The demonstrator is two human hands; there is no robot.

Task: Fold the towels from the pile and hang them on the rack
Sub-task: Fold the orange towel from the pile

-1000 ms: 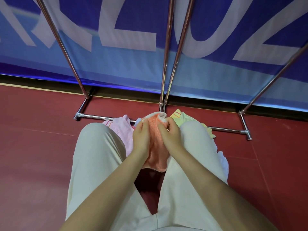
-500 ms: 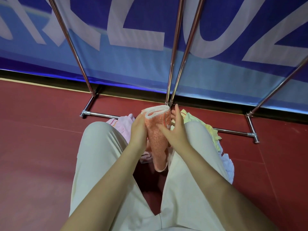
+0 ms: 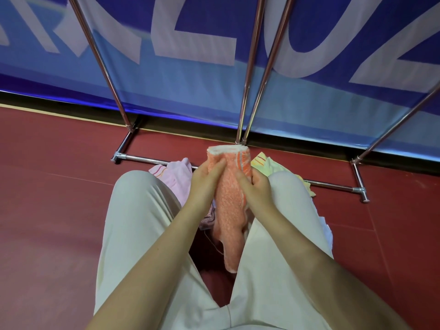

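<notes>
I hold the orange towel (image 3: 231, 206) in front of me with both hands, above the gap between my knees. It is folded into a long narrow strip; the folded top edge, with a white inside, is at the far end, and the loose end hangs down near me between my legs. My left hand (image 3: 204, 179) grips the left side of the towel, the thumb lying on its front face and the other fingers curled behind it. My right hand (image 3: 256, 186) grips the right side, also with the thumb pressed on the front and the fingers wrapped around the edge.

The pile lies on the red floor (image 3: 47, 198) behind my knees: a pink towel (image 3: 173, 175) to the left and a yellow towel (image 3: 264, 161) to the right, both partly hidden by my cream trousers (image 3: 133, 222). The metal rack (image 3: 247, 91) stands just beyond the pile, its base bar on the floor and its poles rising before a blue banner (image 3: 190, 91).
</notes>
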